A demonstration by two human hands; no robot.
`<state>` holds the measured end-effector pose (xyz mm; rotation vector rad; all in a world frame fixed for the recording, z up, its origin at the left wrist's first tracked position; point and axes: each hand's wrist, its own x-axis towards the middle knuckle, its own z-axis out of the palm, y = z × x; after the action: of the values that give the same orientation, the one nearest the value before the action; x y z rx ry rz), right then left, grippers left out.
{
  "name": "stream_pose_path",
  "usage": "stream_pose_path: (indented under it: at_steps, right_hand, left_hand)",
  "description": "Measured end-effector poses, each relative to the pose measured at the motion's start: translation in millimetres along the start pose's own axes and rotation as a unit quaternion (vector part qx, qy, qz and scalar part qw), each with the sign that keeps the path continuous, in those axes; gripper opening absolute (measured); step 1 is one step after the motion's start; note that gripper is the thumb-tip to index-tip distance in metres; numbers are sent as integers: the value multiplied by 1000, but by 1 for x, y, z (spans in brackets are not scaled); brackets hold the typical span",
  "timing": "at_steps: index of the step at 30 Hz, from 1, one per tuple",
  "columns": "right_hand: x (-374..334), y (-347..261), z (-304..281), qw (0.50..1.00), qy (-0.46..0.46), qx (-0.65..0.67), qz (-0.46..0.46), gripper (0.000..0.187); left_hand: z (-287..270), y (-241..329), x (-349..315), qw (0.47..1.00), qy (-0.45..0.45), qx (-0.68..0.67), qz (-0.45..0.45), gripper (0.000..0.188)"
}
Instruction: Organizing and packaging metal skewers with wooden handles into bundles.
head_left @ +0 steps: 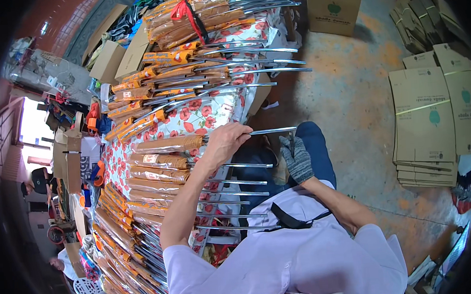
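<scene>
My left hand (226, 143), bare, is closed round a shiny metal rod (272, 130) just beyond the end of its brown, plastic-wrapped bundle (169, 144). The rod points right, over my lap. Just below the rod's free end is my right hand (297, 160), in a grey knitted glove. Its fingers are curled round a small dark object that I cannot make out. Several similar wrapped bundles (160, 177) lie in a row on the flowered cloth (212, 113), their rods sticking out toward me.
More rod bundles with orange labels (173, 70) lie farther along the table, one tied with a red strip (181, 10). Others are stacked at lower left (126, 243). Flattened cartons (423, 116) stand at right on the concrete floor (345, 98). An upright cardboard box (334, 6) stands at the back.
</scene>
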<state>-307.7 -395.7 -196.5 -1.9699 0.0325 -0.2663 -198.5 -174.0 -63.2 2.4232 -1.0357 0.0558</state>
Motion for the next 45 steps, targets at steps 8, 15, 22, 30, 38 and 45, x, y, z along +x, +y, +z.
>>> stream_pose_path:
  at_steps: [8, 15, 22, 30, 38, 45]
  right_hand:
    - [3, -2, 2, 997, -6, 62, 43, 35]
    - [3, -6, 3, 1000, 0, 21, 15, 35]
    - [5, -3, 13, 998, 16, 56, 32, 40]
    - [3, -2, 15, 998, 14, 43, 45, 44]
    - [4, -8, 18, 989, 19, 147, 26, 44]
    - [4, -9, 18, 994, 24, 107, 27, 37]
  left_hand:
    - [0, 4, -2, 1000, 11, -14, 0, 15]
    - [6, 2, -6, 999, 42, 6, 20, 15]
    - [2, 2, -8, 998, 48, 21, 22, 18]
    - [2, 1, -9, 999, 36, 4, 16, 16]
    - [1, 4, -10, 1000, 28, -3, 0, 15]
    - [-1, 4, -11, 1000, 28, -7, 0, 14]
